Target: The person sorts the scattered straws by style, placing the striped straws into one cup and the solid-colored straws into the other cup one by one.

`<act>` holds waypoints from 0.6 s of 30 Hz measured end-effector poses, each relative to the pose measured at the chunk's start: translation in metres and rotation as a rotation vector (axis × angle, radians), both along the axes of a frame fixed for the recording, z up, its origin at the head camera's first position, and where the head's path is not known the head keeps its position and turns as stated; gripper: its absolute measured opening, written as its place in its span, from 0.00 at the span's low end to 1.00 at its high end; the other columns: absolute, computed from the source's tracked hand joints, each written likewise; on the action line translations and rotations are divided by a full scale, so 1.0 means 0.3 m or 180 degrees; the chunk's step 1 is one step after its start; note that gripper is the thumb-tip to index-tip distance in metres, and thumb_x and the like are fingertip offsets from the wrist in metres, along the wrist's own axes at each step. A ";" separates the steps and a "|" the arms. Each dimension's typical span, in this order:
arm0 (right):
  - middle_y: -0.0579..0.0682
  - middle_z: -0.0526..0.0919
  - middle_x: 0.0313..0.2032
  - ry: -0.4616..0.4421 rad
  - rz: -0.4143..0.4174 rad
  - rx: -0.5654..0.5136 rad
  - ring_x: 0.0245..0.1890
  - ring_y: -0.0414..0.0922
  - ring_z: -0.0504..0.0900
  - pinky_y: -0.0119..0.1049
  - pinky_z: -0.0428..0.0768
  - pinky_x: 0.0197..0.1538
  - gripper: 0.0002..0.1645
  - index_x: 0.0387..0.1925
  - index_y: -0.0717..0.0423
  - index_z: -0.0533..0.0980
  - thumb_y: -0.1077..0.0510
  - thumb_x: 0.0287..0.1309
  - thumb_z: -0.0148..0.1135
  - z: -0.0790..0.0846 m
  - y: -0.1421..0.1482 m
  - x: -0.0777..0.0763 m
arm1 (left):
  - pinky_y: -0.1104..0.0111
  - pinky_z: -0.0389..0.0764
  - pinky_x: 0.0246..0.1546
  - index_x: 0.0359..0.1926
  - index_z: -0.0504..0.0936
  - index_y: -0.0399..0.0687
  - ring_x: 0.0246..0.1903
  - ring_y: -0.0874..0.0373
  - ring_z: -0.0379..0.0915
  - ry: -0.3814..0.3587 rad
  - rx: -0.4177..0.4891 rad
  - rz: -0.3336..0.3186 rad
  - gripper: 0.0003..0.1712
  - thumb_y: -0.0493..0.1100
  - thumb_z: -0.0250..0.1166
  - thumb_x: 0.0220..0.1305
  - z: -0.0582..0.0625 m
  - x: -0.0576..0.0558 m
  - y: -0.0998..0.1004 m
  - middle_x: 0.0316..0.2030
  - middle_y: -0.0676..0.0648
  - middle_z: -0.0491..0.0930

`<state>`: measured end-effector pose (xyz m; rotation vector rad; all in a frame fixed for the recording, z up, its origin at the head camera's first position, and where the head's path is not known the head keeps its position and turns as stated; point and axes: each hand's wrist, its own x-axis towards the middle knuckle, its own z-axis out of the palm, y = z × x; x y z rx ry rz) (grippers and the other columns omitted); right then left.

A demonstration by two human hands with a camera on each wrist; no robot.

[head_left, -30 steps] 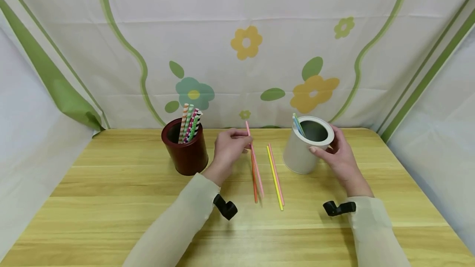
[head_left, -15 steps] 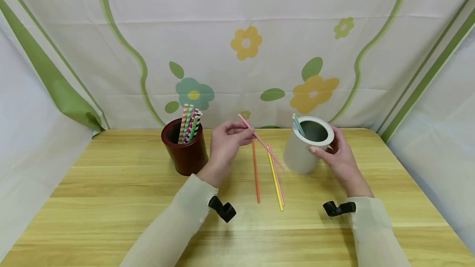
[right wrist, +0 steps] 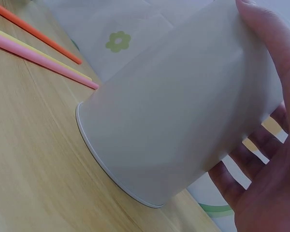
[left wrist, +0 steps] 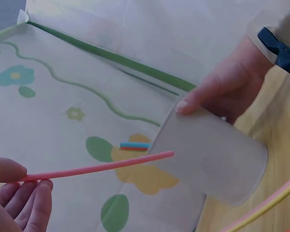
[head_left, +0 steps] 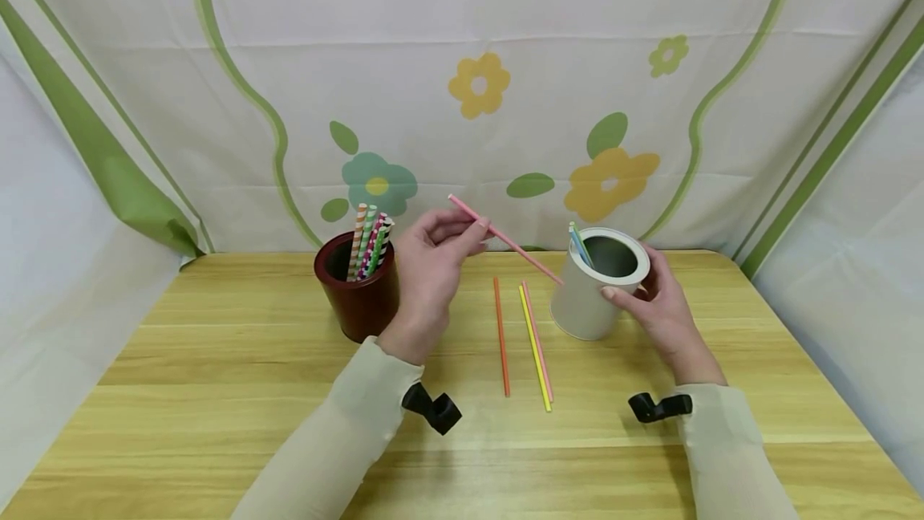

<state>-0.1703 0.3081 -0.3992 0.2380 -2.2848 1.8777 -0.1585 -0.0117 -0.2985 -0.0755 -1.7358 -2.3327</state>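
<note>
Between thumb and fingers, my left hand (head_left: 426, 283) pinches a pink straw (head_left: 516, 247) above the table. The straw slants down to the right, its lower end in front of the white can's side in the head view. My right hand (head_left: 666, 315) holds the white can (head_left: 583, 303) from the right, thumb on the near side by the rim and fingers behind. Blue and green straws (head_left: 579, 243) lean inside that can. On the table between the hands lie an orange straw (head_left: 501, 335), a yellow straw (head_left: 534, 347) and another pink straw (head_left: 543, 359).
Left of my left hand stands a dark red can (head_left: 361, 307) with several striped straws (head_left: 370, 243) in it. A flowered cloth (head_left: 476, 143) hangs behind the wooden table (head_left: 216, 392). Each wrist carries a black camera mount (head_left: 433, 408).
My left hand has raised the pink straw off the table, away from the orange one, and swung its lower end right toward the white can. My right hand and the can have stayed put.
</note>
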 end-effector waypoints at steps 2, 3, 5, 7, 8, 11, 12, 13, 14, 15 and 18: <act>0.34 0.72 0.65 -0.0002 0.0002 -0.0001 0.62 0.34 0.73 0.21 0.74 0.58 0.47 0.79 0.47 0.62 0.69 0.65 0.72 -0.001 0.000 0.001 | 0.64 0.93 0.46 0.48 0.87 0.34 0.37 0.57 0.91 0.0147 0.0068 0.0005 0.10 0.32 0.75 0.67 0.012 0.005 0.001 0.40 0.41 0.91; 0.34 0.72 0.65 -0.0003 0.0007 -0.0007 0.62 0.34 0.73 0.21 0.74 0.58 0.47 0.79 0.46 0.62 0.69 0.65 0.72 -0.001 0.001 0.001 | 0.64 0.93 0.47 0.48 0.87 0.33 0.37 0.57 0.91 0.0221 0.0106 0.0001 0.11 0.31 0.74 0.67 0.017 0.007 0.002 0.39 0.42 0.91; 0.34 0.72 0.65 -0.0006 0.0014 -0.0025 0.62 0.34 0.72 0.21 0.74 0.58 0.47 0.79 0.46 0.62 0.69 0.66 0.72 -0.002 0.001 0.001 | 0.63 0.93 0.47 0.49 0.86 0.29 0.37 0.57 0.92 0.0353 0.0178 -0.0012 0.12 0.31 0.74 0.67 0.027 0.009 0.005 0.38 0.44 0.91; 0.34 0.72 0.65 -0.0008 0.0016 -0.0034 0.62 0.34 0.72 0.22 0.74 0.58 0.47 0.79 0.46 0.62 0.69 0.66 0.71 -0.002 0.001 0.002 | 0.62 0.93 0.47 0.50 0.84 0.26 0.37 0.57 0.92 0.0450 0.0222 -0.0022 0.14 0.30 0.74 0.67 0.035 0.009 0.009 0.38 0.45 0.91; 0.34 0.72 0.65 -0.0009 0.0017 -0.0037 0.62 0.34 0.72 0.22 0.74 0.58 0.47 0.79 0.46 0.62 0.69 0.66 0.71 -0.002 0.001 0.003 | 0.63 0.93 0.47 0.51 0.84 0.25 0.37 0.57 0.91 0.0480 0.0243 -0.0028 0.15 0.30 0.74 0.67 0.039 0.008 0.012 0.38 0.45 0.91; 0.34 0.72 0.65 -0.0007 0.0013 -0.0023 0.62 0.34 0.72 0.21 0.74 0.58 0.46 0.79 0.46 0.63 0.69 0.66 0.71 -0.002 0.000 0.003 | 0.64 0.93 0.47 0.50 0.84 0.26 0.36 0.58 0.91 0.0483 0.0293 -0.0028 0.14 0.29 0.74 0.66 0.049 0.007 0.021 0.38 0.44 0.91; 0.34 0.72 0.65 -0.0005 0.0016 -0.0020 0.62 0.34 0.72 0.21 0.74 0.58 0.46 0.79 0.46 0.63 0.69 0.66 0.71 -0.003 0.000 0.003 | 0.64 0.93 0.47 0.49 0.84 0.27 0.36 0.59 0.90 0.0469 0.0314 -0.0034 0.13 0.29 0.74 0.66 0.051 0.006 0.024 0.38 0.44 0.90; 0.34 0.73 0.65 -0.0003 0.0018 -0.0016 0.62 0.34 0.73 0.21 0.74 0.58 0.46 0.79 0.46 0.63 0.69 0.66 0.71 -0.003 0.000 0.001 | 0.64 0.93 0.46 0.48 0.85 0.28 0.35 0.60 0.90 0.0445 0.0343 -0.0046 0.12 0.28 0.74 0.66 0.054 0.005 0.028 0.37 0.45 0.90; 0.34 0.73 0.66 -0.0002 0.0019 -0.0017 0.62 0.34 0.73 0.21 0.74 0.58 0.46 0.79 0.46 0.63 0.69 0.66 0.71 -0.004 0.000 0.000 | 0.64 0.93 0.46 0.48 0.85 0.30 0.35 0.60 0.90 0.0415 0.0361 -0.0052 0.11 0.28 0.74 0.66 0.057 0.004 0.032 0.37 0.45 0.90; 0.34 0.73 0.66 0.0002 0.0019 -0.0015 0.63 0.34 0.73 0.21 0.74 0.58 0.46 0.79 0.46 0.63 0.69 0.66 0.71 -0.004 0.001 -0.001 | 0.64 0.93 0.46 0.47 0.85 0.30 0.35 0.60 0.90 0.0388 0.0379 -0.0059 0.11 0.28 0.74 0.65 0.059 0.003 0.036 0.37 0.44 0.90; 0.34 0.72 0.66 0.0003 0.0014 0.0002 0.63 0.34 0.73 0.21 0.74 0.58 0.47 0.80 0.46 0.62 0.69 0.66 0.72 -0.005 0.003 -0.003 | 0.63 0.93 0.46 0.47 0.85 0.31 0.34 0.60 0.90 0.0309 0.0388 -0.0088 0.11 0.28 0.74 0.65 0.066 0.002 0.048 0.37 0.45 0.90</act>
